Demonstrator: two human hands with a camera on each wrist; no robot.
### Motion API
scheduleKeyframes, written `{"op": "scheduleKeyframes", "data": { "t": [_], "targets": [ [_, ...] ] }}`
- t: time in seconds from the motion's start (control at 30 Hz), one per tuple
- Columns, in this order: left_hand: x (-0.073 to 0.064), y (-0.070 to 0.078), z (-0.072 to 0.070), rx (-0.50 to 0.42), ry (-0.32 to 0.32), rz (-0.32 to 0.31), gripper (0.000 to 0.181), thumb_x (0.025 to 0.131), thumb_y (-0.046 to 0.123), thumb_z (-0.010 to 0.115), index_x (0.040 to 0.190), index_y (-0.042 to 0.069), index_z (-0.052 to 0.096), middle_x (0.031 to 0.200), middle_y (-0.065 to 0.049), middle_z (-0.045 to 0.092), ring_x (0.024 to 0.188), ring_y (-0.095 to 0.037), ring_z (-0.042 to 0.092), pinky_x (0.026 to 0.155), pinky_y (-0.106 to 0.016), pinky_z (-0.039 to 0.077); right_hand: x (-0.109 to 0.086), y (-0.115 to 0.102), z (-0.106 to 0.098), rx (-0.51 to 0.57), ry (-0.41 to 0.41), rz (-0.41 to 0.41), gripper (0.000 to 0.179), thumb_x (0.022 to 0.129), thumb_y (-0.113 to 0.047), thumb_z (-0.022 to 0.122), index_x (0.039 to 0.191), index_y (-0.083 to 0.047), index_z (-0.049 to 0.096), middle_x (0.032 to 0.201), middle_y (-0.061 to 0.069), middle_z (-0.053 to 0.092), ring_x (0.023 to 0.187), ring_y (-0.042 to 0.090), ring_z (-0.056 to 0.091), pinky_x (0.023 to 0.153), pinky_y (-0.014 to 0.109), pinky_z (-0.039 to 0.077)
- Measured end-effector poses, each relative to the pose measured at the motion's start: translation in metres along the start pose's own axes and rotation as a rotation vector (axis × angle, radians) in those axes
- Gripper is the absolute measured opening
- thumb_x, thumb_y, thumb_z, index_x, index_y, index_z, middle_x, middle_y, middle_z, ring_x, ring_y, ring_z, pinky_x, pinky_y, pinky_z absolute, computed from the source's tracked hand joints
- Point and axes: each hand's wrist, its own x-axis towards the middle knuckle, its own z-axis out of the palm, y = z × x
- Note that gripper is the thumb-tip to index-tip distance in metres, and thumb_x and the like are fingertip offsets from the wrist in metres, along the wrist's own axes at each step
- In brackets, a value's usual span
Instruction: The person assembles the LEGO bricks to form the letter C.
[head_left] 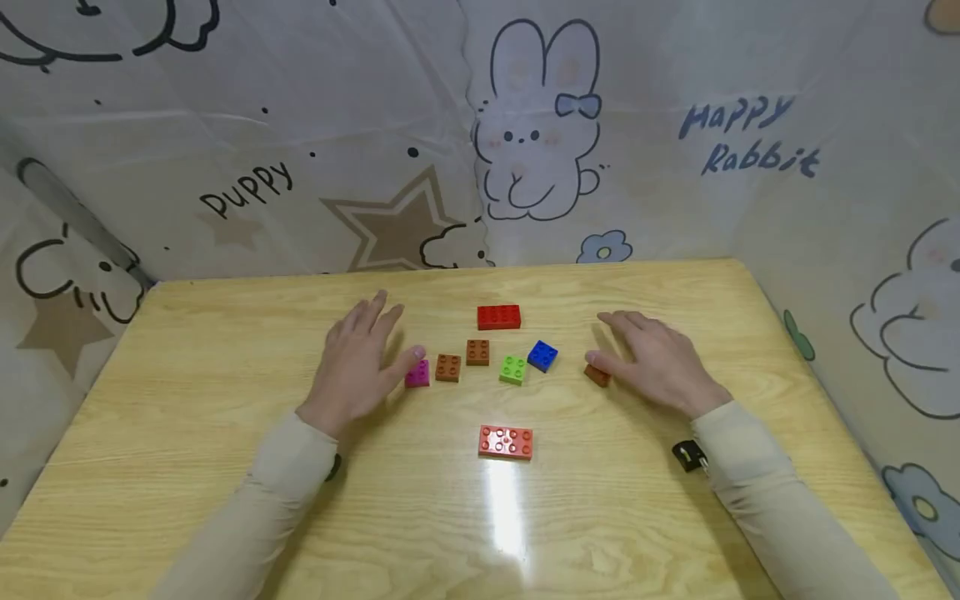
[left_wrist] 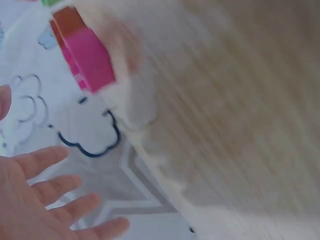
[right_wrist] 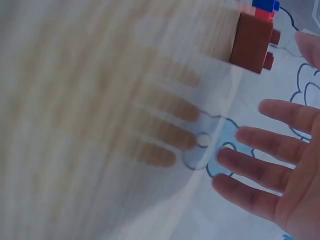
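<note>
My left hand (head_left: 356, 362) hovers over the table with its fingers spread, the thumb by a magenta brick (head_left: 417, 374). In the left wrist view that magenta brick (left_wrist: 92, 60) stands apart from the fingers. To the right, my right hand (head_left: 656, 358) has loosely extended fingers, and its thumb partly covers a brown brick (head_left: 597, 377). The right wrist view shows a gap between this brown brick (right_wrist: 251, 42) and the fingers. Between the hands lie two more brown bricks (head_left: 447, 367), a lime green brick (head_left: 513, 370) and a blue brick (head_left: 542, 356).
A long red brick (head_left: 498, 317) lies towards the table's back edge, and a lighter red long brick (head_left: 506, 442) lies nearer the front. The wooden table (head_left: 187, 417) meets a printed cloth (head_left: 660, 192) at the back and sides. Black straps show at both wrists.
</note>
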Motion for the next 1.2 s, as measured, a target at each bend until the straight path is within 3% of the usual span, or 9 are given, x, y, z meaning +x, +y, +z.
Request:
{"op": "scheduleKeyframes", "data": {
  "t": [0.17,0.33,0.6,0.7,0.9,1.2],
  "targets": [
    [-0.016,0.018,0.005,-0.049,0.044,0.092,0.067,0.109,0.046,0.065,0.156,-0.001,0.055,0.174,-0.021,0.031,0.15,-0.046,0.036,0.117,-0.068,0.033,-0.007,-0.005,0.001,-0.052,-0.011,-0.003,0.078,0.103,-0.056,0.071,0.158,-0.003,0.054,0.148,0.029,0.06,0.131,0.052,0.059,0.101,0.07,0.049],
    [-0.032,0.041,0.013,-0.105,0.047,0.188,0.06,0.106,0.041,0.072,0.149,0.001,0.064,0.161,-0.02,0.05,0.136,-0.039,0.049,0.109,-0.061,0.047,-0.011,-0.011,0.003,-0.086,-0.004,-0.028,0.075,0.097,-0.051,0.08,0.151,-0.002,0.061,0.134,0.027,0.067,0.118,0.048,0.066,0.091,0.065,0.055],
    [-0.048,0.068,0.028,-0.132,-0.005,0.277,0.059,0.102,0.044,0.075,0.144,0.004,0.067,0.149,-0.016,0.06,0.137,-0.037,0.054,0.112,-0.059,0.046,-0.01,-0.019,0.006,-0.105,0.012,-0.038,0.064,0.096,-0.047,0.083,0.14,-0.002,0.069,0.125,0.023,0.07,0.105,0.043,0.07,0.082,0.061,0.058],
    [-0.051,0.074,0.033,-0.13,-0.038,0.295,0.059,0.101,0.045,0.077,0.143,0.004,0.068,0.145,-0.015,0.063,0.138,-0.038,0.055,0.112,-0.06,0.047,-0.011,-0.02,0.006,-0.118,0.015,-0.041,0.061,0.096,-0.044,0.084,0.138,-0.002,0.07,0.125,0.024,0.07,0.104,0.045,0.071,0.082,0.061,0.059],
    [-0.05,0.081,0.04,-0.082,-0.086,0.308,0.06,0.096,0.045,0.084,0.136,0.003,0.072,0.129,-0.01,0.067,0.125,-0.031,0.059,0.107,-0.05,0.051,-0.01,-0.02,0.007,-0.123,0.026,-0.064,0.056,0.097,-0.038,0.085,0.136,0.0,0.07,0.125,0.026,0.072,0.104,0.044,0.073,0.081,0.06,0.06],
    [-0.044,0.087,0.046,-0.067,-0.141,0.265,0.058,0.087,0.04,0.094,0.127,0.002,0.074,0.111,-0.007,0.063,0.108,-0.026,0.056,0.094,-0.043,0.054,-0.01,-0.022,0.005,-0.138,0.018,-0.045,0.053,0.096,-0.035,0.086,0.131,0.001,0.072,0.123,0.026,0.073,0.1,0.042,0.074,0.075,0.058,0.06]
  ]
}}
